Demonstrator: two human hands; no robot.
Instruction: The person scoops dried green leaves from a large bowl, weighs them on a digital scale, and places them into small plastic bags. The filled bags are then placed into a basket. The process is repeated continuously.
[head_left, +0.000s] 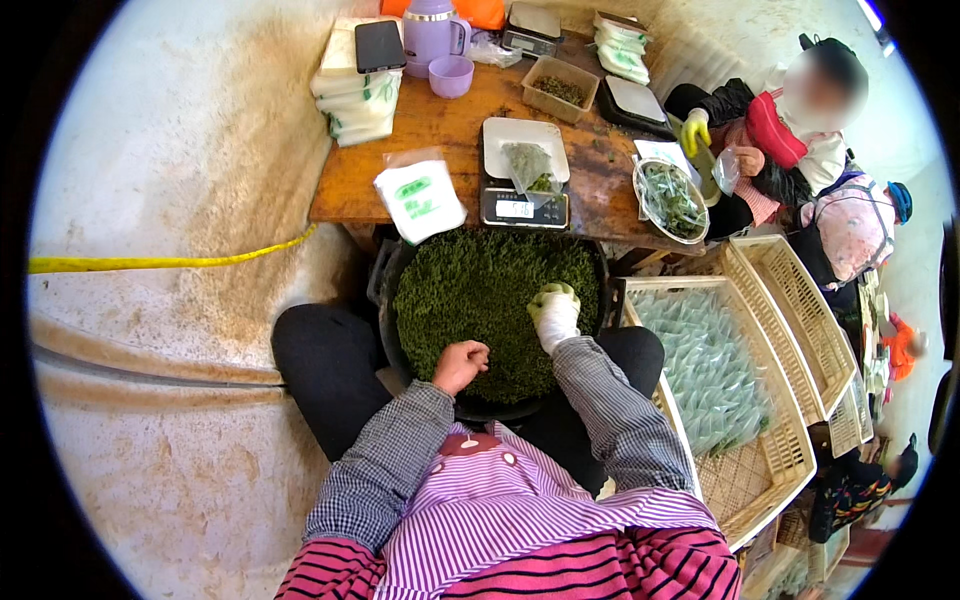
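A large black tub (387, 322) stands between my knees, filled with small dark-green leafy plant material (480, 300). My bare left hand (460, 366) hovers over its near left part, fingers loosely curled with nothing visible in them. My right hand (556, 311), in a yellow-green glove with a white cuff, is curled at the greens on the right side. Its fingertips are hidden, so I cannot tell whether it holds any. Beyond the tub, a clear plastic bag (531, 166) with some greens rests on a digital scale (525, 207) with a lit display.
Printed plastic bags (420, 199) lie at the wooden table's (457, 127) front edge. A bowl of bagged greens (671, 201) sits at its right. A cream plastic crate (784, 465) holds many filled bags on my right. A co-worker's gloved hand (695, 130) is beyond the table.
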